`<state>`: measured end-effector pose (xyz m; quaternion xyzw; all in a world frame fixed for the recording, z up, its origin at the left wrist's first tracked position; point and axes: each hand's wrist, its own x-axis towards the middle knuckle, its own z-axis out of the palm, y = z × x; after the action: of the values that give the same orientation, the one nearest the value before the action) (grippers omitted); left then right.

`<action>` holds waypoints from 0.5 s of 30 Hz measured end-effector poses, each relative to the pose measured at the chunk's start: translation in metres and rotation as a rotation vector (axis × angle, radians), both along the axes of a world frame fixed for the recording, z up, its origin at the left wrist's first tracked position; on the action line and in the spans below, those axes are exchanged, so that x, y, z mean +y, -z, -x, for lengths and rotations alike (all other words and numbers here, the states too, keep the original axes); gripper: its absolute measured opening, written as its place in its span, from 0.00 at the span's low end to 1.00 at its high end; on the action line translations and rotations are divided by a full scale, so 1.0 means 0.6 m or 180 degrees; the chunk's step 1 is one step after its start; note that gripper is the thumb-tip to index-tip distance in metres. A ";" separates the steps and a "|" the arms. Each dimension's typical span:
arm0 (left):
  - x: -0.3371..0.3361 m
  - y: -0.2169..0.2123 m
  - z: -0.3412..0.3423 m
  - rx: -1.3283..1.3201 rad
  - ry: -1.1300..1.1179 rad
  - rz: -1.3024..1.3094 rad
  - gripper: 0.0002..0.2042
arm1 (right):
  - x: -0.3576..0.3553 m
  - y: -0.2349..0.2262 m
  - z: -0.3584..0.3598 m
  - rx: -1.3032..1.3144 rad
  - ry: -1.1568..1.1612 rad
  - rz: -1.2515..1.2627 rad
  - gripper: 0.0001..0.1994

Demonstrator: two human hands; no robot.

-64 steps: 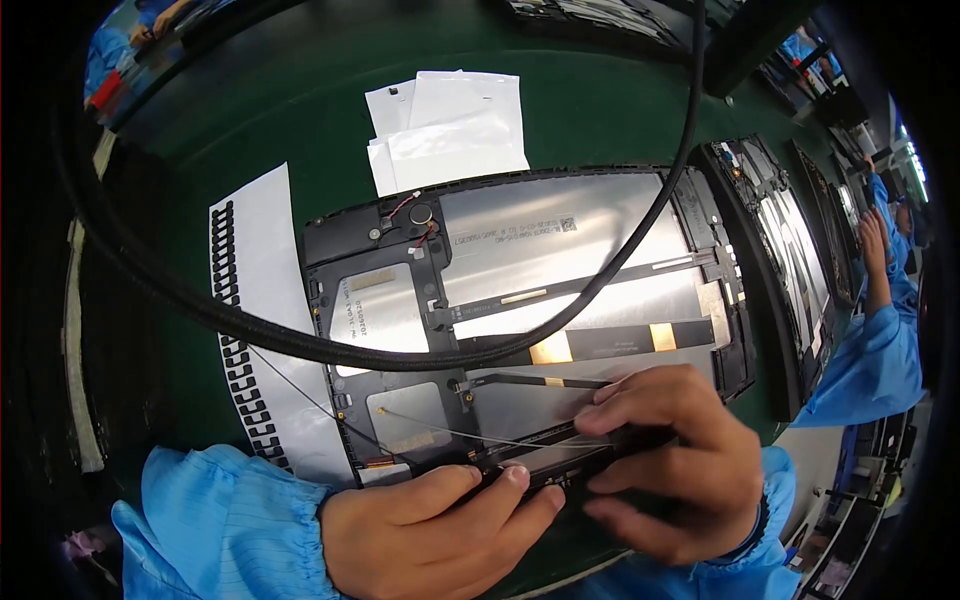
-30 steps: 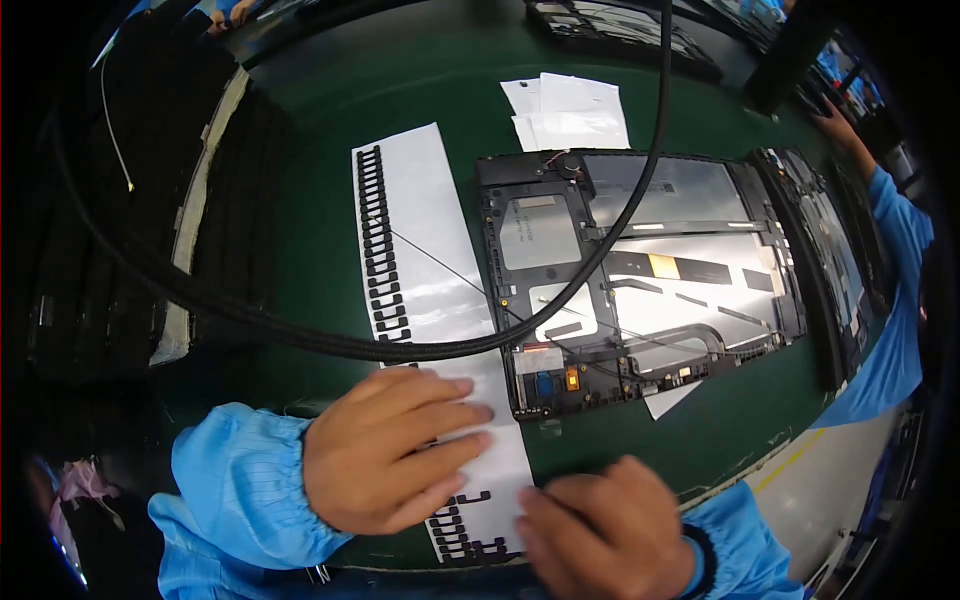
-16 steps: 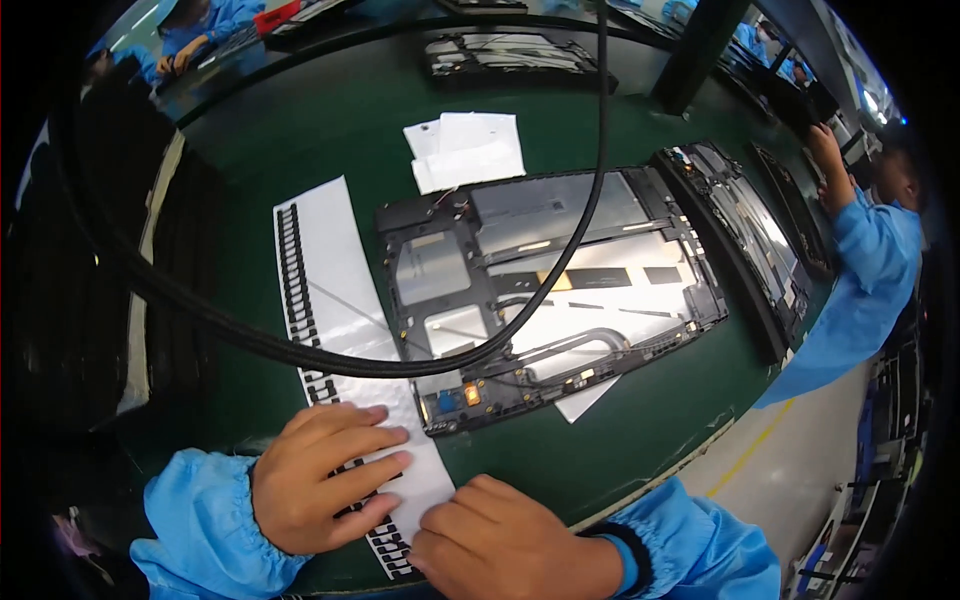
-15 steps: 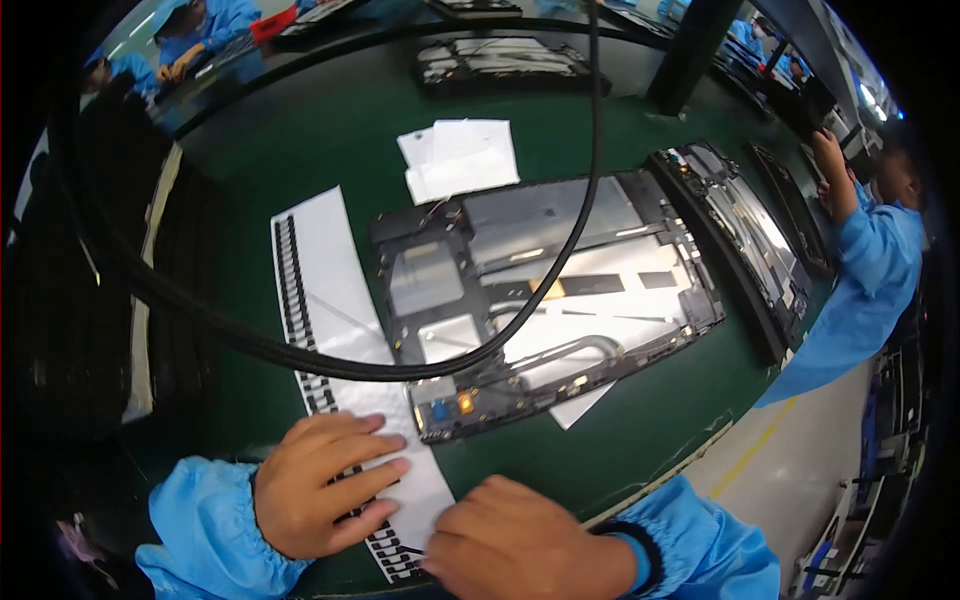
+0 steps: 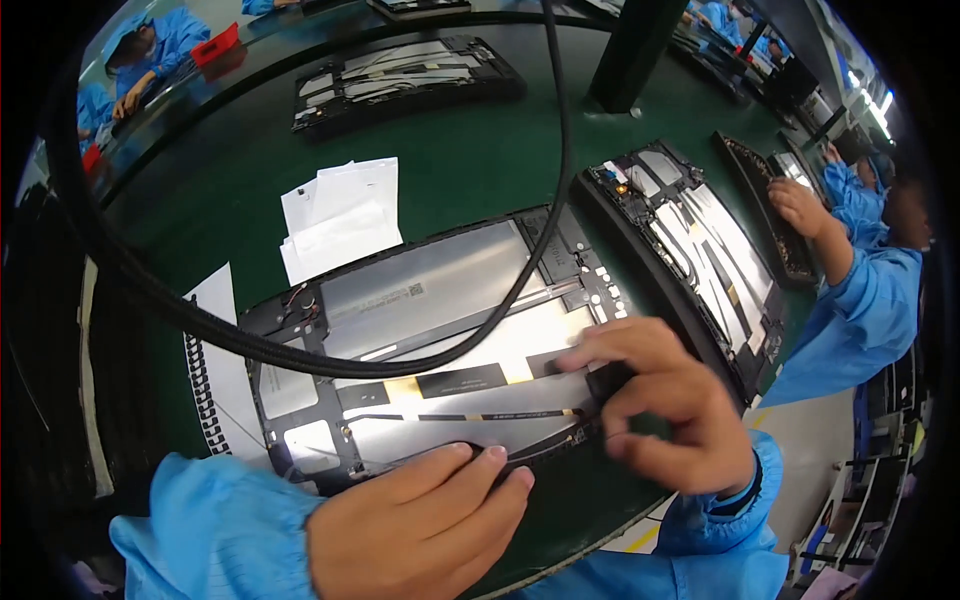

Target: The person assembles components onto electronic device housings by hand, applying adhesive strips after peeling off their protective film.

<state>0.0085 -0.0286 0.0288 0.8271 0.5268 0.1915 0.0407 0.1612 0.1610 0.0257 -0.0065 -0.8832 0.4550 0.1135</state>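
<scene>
White sheet with black pieces beside opened device, device flat on green table. My left hand on device's near edge, fingers unclenched; I judge it steadying. My right hand over near right corner, fingers curled, blurred; can't tell whether grasping anything. Step looks like fine finger work there; next calls for light, exact touch.

Your left hand has left the white sheet and now lies along the device's near edge; your right hand has moved from the sheet to the device's near right corner
</scene>
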 end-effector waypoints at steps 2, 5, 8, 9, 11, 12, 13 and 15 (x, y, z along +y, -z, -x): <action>0.014 0.020 0.000 0.0113 0.0159 -0.0017 0.10 | -0.007 0.009 0.011 -0.0093 0.0063 -0.0450 0.03; 0.021 0.023 0.003 0.0124 0.0225 0.0013 0.11 | 0.002 0.011 0.010 -0.0109 0.0056 -0.0414 0.04; 0.020 0.023 0.002 -0.0235 0.0142 -0.0420 0.10 | 0.004 0.008 0.012 -0.0093 0.0056 -0.0352 0.04; 0.021 0.024 0.001 -0.0253 0.0152 -0.0407 0.10 | 0.004 0.007 0.011 -0.0093 0.0063 -0.0391 0.04; 0.021 0.025 -0.002 -0.0267 0.0087 -0.0409 0.11 | 0.003 0.006 0.010 -0.0144 0.0120 -0.0412 0.05; 0.020 0.025 -0.001 -0.0272 0.0076 -0.0401 0.11 | 0.001 0.006 0.011 -0.0169 0.0155 -0.0441 0.05; 0.018 0.024 -0.001 -0.0214 0.0050 -0.0410 0.11 | -0.001 0.007 0.012 -0.0171 0.0142 -0.0436 0.05; 0.016 0.023 -0.001 -0.0161 0.0019 -0.0424 0.10 | -0.004 0.008 0.014 -0.0185 0.0223 -0.0542 0.05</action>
<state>0.0089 -0.0188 0.0152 0.8244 0.5093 0.2469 -0.0005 0.1527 0.1584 0.0210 -0.0409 -0.9208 0.3737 0.1038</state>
